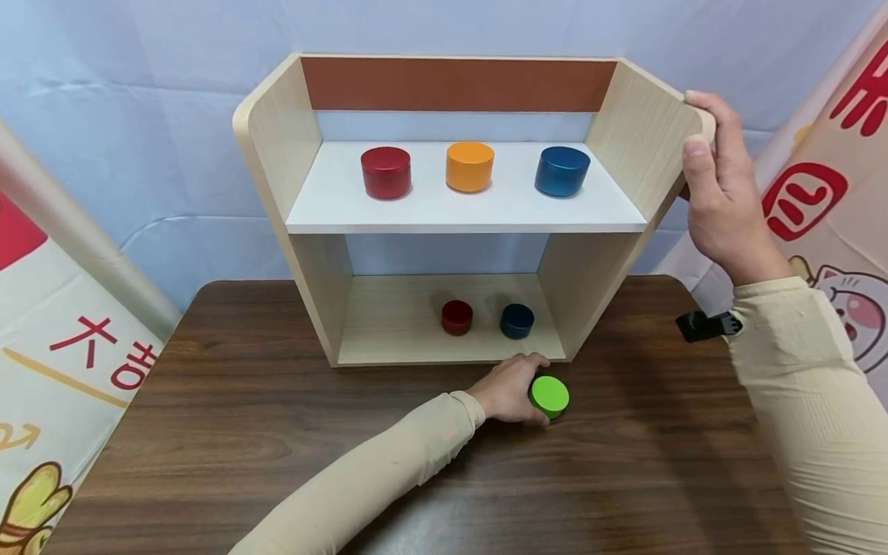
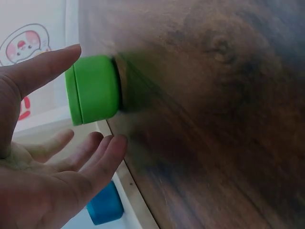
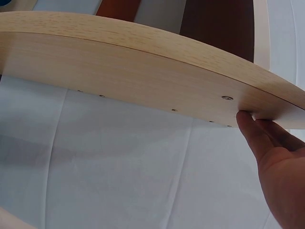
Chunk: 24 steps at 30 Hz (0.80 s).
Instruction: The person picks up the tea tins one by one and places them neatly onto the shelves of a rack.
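Note:
A green round tin (image 1: 549, 396) with a lid seam stands on the table just before the shelf. My left hand (image 1: 509, 389) reaches around its left side. In the left wrist view the thumb (image 2: 47, 69) lies near the top of the tin, and the spread fingers (image 2: 102, 155) are below it with a gap between. At the upper right, my right hand (image 1: 728, 189) grips the front corner of the right side panel of the two-tier wooden shelf (image 1: 465, 223). In the right wrist view the fingertips (image 3: 248, 121) press against the panel's outer face.
On the white upper board stand red (image 1: 385, 173), orange (image 1: 469, 167) and blue (image 1: 562, 172) tins. A smaller-looking dark red tin (image 1: 457, 317) and dark blue tin (image 1: 516, 321) are on the bottom board. Beneath lies a brown wooden table (image 1: 243, 416); pale cloth (image 1: 159, 116) hangs behind.

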Motion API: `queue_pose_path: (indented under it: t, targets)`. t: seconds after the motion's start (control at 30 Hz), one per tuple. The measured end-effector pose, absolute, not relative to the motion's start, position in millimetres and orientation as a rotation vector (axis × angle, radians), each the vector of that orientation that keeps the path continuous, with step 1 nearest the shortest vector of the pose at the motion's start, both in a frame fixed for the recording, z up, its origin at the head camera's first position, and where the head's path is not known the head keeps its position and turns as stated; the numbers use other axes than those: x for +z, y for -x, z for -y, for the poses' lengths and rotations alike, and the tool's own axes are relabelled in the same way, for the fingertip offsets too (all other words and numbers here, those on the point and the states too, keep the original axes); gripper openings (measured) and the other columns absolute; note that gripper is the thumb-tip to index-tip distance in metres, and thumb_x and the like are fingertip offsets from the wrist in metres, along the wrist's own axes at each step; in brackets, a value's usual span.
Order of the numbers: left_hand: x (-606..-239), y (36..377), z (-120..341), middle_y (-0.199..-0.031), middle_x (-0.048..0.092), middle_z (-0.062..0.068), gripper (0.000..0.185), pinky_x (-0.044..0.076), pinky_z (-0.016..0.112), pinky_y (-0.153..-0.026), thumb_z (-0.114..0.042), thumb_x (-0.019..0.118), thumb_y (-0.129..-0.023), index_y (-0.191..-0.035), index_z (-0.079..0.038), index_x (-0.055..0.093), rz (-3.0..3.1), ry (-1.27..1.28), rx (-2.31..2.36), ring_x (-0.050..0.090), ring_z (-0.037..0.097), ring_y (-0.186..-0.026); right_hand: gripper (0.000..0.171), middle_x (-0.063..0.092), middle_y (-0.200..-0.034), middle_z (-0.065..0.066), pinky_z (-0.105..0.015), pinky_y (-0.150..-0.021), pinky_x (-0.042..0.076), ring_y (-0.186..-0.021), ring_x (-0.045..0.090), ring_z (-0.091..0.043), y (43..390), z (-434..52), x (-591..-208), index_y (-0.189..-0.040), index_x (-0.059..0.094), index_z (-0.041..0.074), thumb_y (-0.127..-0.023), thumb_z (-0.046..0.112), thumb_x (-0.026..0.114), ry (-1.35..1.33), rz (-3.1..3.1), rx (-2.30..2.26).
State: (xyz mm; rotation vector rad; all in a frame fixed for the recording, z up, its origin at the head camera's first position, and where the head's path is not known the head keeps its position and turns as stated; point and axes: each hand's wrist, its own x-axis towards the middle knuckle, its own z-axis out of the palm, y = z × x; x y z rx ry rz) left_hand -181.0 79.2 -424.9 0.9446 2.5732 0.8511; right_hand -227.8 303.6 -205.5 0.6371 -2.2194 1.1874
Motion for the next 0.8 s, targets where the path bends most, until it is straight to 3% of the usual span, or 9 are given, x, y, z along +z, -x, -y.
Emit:
queue_pose_path:
  t: [0.8]
  targets:
    - [-430, 180, -93, -0.114, 0.062, -0.001, 0.063, 0.044, 0.019, -0.080, -0.025, 0.089, -0.077, -0.132, -0.013, 0.060, -2.611, -0.866, 0.845, 0.055, 0.009, -0.095, 0.049, 0.040, -0.128, -0.003, -0.023, -0.085, 0.051, -0.107, 0.047, -0.017, 228, -303, -206, -0.155, 0.031, 0.020, -0.108, 0.014, 0.036, -0.638, 2.216, 1.198]
